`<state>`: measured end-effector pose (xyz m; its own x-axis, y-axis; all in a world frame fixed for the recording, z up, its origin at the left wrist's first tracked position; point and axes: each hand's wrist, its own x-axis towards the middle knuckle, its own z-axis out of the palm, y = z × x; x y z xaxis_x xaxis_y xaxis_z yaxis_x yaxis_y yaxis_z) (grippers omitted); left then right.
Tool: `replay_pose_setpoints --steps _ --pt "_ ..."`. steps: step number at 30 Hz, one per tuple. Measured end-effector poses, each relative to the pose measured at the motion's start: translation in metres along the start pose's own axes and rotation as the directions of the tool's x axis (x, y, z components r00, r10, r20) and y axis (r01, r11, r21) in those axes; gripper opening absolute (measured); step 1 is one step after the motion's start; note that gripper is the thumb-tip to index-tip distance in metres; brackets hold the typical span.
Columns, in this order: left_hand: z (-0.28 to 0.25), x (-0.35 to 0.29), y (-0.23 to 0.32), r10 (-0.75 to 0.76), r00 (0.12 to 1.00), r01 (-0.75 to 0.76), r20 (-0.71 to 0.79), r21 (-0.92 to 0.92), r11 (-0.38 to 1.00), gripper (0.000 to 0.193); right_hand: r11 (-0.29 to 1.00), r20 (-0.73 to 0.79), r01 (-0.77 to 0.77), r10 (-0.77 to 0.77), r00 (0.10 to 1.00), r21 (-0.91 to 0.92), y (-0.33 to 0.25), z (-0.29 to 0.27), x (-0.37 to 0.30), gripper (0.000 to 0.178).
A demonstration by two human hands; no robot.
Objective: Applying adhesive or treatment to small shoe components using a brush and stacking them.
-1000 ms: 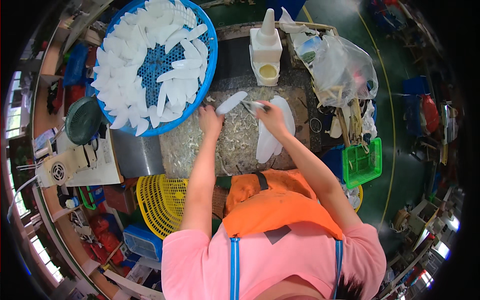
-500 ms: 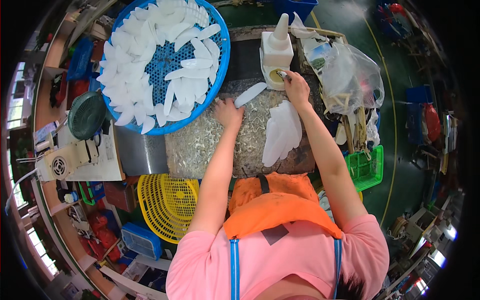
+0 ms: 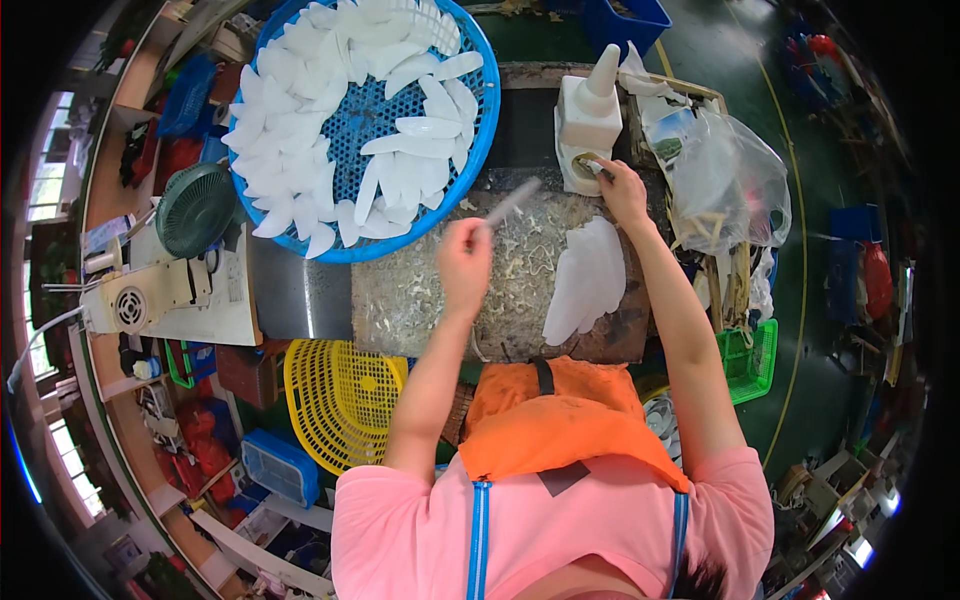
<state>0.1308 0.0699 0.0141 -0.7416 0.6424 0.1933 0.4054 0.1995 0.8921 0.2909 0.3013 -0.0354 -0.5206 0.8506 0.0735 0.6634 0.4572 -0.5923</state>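
My left hand (image 3: 466,265) is closed around one end of a thin white leaf-shaped piece (image 3: 513,203), raised above the work board and seen nearly edge-on, blurred. On the right, my right hand (image 3: 626,192) pinches a small dark-and-white tool (image 3: 603,172) whose kind I cannot make out. Its tip is at the round opening with yellowish contents in front of a white square bottle (image 3: 590,120) with a cone-shaped top. Between my forearms a fanned stack of similar white pieces (image 3: 586,280) lies on the board (image 3: 430,310).
A round blue basket (image 3: 484,135) full of white pieces stands at the back left. Right of the bottle lies a clear plastic bag (image 3: 735,180). A green fan (image 3: 194,209) is at the left; yellow (image 3: 335,400) and green (image 3: 752,365) baskets sit lower down.
My left hand has lifted the white leaf-shaped piece off the board and turned it nearly edge-on. My right hand stays at the opening with the small tool. The whole view has shifted slightly.
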Motion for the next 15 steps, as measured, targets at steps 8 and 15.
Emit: replay_pose_setpoints --steps 8,15 --pt "-0.107 0.066 -0.059 0.275 0.961 -0.246 0.038 0.572 0.782 0.028 0.996 -0.052 0.084 -0.086 0.995 -0.039 -0.005 0.0 -0.002 0.027" --pt "-0.096 0.063 -0.073 0.336 0.941 -0.238 -0.031 0.646 0.725 0.053 0.993 -0.071 0.117 -0.117 0.991 0.004 0.0 -0.006 -0.01 0.027"
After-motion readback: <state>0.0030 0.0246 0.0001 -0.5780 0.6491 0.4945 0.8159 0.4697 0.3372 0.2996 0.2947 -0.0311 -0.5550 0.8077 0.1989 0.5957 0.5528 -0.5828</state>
